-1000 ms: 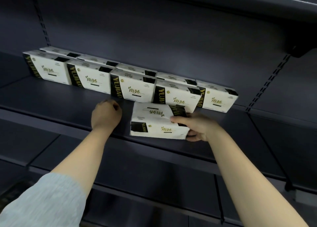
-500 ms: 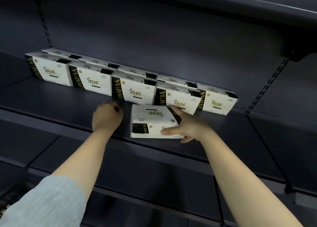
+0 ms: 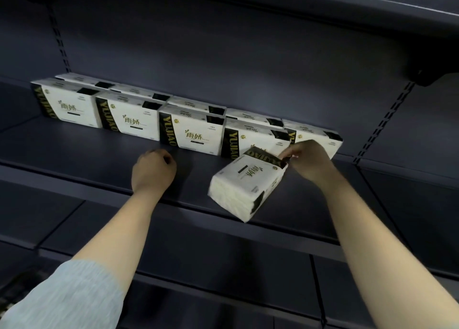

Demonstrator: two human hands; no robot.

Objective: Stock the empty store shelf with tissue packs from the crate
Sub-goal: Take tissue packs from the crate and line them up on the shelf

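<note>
A white-and-black tissue pack (image 3: 244, 183) hangs tilted above the front of the dark shelf (image 3: 99, 152), its label upside down. My right hand (image 3: 309, 163) pinches its top far corner. My left hand (image 3: 152, 171) is curled into a loose fist that rests on the shelf to the left and holds nothing. Several matching tissue packs (image 3: 192, 130) stand upright in two rows along the back of the shelf. The crate is out of view.
The shelf's back panel (image 3: 223, 63) rises behind the rows. Another shelf (image 3: 323, 3) hangs overhead, with a bracket (image 3: 427, 76) at the upper right. Lower shelves (image 3: 223, 259) lie below. A slotted upright (image 3: 382, 127) divides off the bay on the right.
My right hand has lifted the pack off the shelf, moved it right and tipped it on end; it now pinches the top corner. My left hand has stayed put.
</note>
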